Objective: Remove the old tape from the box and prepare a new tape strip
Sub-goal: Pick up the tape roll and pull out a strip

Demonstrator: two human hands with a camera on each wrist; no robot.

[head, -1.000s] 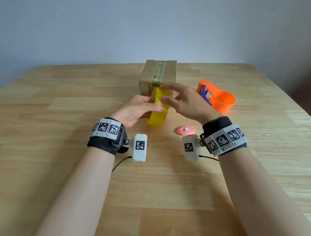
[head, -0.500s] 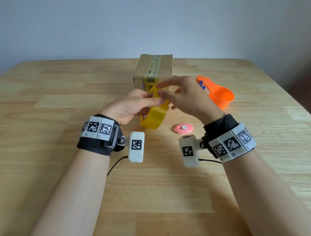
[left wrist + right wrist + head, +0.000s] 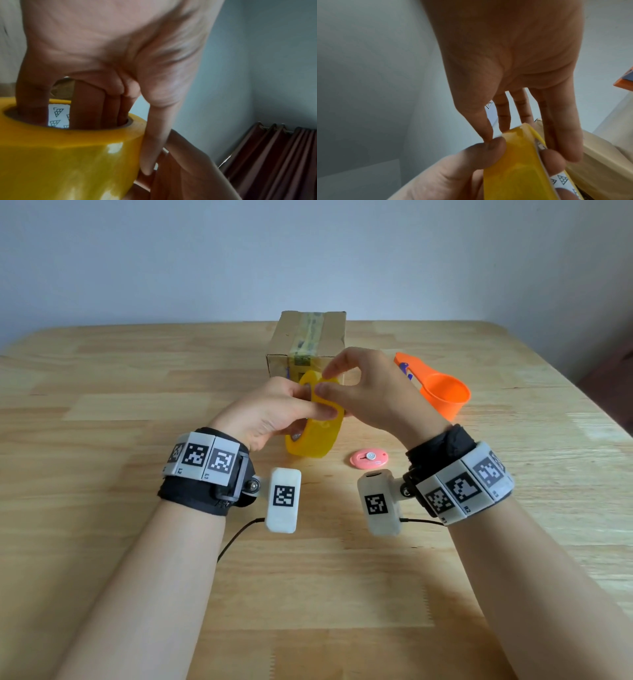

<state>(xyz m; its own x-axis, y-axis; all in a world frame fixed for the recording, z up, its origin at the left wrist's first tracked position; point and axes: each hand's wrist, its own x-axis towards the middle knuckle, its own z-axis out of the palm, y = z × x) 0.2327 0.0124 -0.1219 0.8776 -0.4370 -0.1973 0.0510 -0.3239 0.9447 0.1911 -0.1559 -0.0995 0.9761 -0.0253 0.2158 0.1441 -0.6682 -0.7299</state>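
On my head view the left hand [image 3: 270,412] holds the yellow tape roll [image 3: 317,436] just above centre of the frame, the roll standing on edge and raised off the wooden table [image 3: 137,392]. From the left wrist camera I see its fingers [image 3: 96,102] pushed down through the roll's core, with the thumb laid along the glossy outer face, so this hand grips the roll from inside and outside. The right hand [image 3: 370,392] sits just right of it, thumb and forefinger drawn together at the upper rim of the roll; the right wrist view shows the thumb tip meeting the left thumb at the roll's edge, the other fingers [image 3: 559,121] hanging straight behind it. Whether a loose tape end is actually pinched there I cannot tell. Printed triangles show on the white core liner [image 3: 561,180]. Directly behind the hands, upper centre, stands the cardboard box [image 3: 308,344], a strip of old tape [image 3: 308,337] running over its top and down the near face. Right of the box lies an orange scoop [image 3: 442,395]. A small pink disc-shaped item [image 3: 369,458] lies on the table below the right hand, near the roll but apart from it.
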